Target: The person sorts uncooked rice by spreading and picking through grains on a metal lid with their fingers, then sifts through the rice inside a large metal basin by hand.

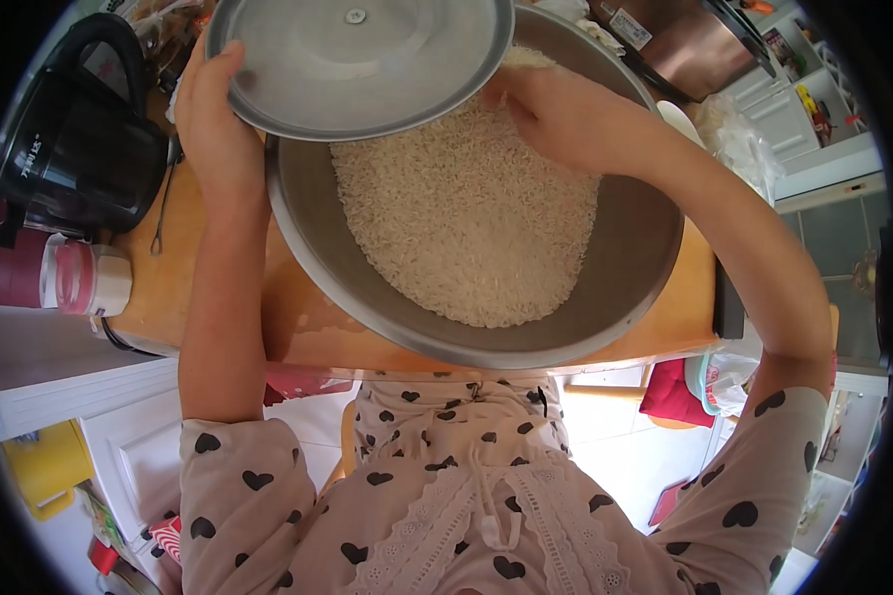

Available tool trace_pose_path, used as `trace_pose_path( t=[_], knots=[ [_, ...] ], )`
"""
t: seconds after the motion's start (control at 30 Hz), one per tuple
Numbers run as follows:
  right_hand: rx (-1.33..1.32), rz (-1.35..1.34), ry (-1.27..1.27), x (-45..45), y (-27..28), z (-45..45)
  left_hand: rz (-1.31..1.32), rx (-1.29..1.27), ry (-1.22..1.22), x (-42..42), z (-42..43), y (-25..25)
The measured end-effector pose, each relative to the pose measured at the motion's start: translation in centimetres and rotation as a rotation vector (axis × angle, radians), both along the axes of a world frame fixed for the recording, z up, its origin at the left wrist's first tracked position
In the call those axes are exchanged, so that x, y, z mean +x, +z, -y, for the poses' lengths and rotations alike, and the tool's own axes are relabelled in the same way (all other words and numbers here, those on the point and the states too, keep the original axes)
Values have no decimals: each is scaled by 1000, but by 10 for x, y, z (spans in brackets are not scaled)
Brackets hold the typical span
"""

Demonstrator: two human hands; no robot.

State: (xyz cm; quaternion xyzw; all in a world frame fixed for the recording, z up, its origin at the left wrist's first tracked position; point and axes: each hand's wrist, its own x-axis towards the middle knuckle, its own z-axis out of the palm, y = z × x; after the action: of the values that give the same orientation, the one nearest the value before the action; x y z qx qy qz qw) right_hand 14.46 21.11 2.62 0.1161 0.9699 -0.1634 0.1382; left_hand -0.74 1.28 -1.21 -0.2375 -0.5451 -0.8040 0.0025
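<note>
A large metal basin (632, 233) stands at the table's edge, part filled with white rice (466, 228). My left hand (213, 119) grips the left rim of a round grey metal lid (367, 64), its thumb on top, and the lid is over the basin's far left side. Reaching in from the right, my right hand (551, 114) is low over the rice at the far side, beside the lid's edge. Its fingers are curled, and their tips are partly hidden, so what they hold, if anything, does not show.
Left of the basin on the wooden table (298, 307) are a black jug-like appliance (79, 149), a thin metal utensil (165, 203) and a jar (89, 278). A copper-coloured pot (685, 45) and a clear plastic bag (744, 144) lie beyond the basin's right side.
</note>
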Motion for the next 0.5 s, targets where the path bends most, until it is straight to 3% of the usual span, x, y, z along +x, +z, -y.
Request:
trace_pose_path(
  t=[0.1,0.2,0.3,0.4,0.5],
  knots=[
    [25,-249,196,6,-28,3,6,21,-17,1,0,2],
    [-260,-73,563,20,-18,23,-27,-18,-8,3,-1,3],
    [-506,409,284,1,20,28,-10,-31,1,-11,4,-2],
    [-91,-42,170,-11,-5,16,-8,-23,0,-16,4,-6],
    [-83,-208,289,-9,-28,28,10,11,-10,-19,4,-8]
  ],
)
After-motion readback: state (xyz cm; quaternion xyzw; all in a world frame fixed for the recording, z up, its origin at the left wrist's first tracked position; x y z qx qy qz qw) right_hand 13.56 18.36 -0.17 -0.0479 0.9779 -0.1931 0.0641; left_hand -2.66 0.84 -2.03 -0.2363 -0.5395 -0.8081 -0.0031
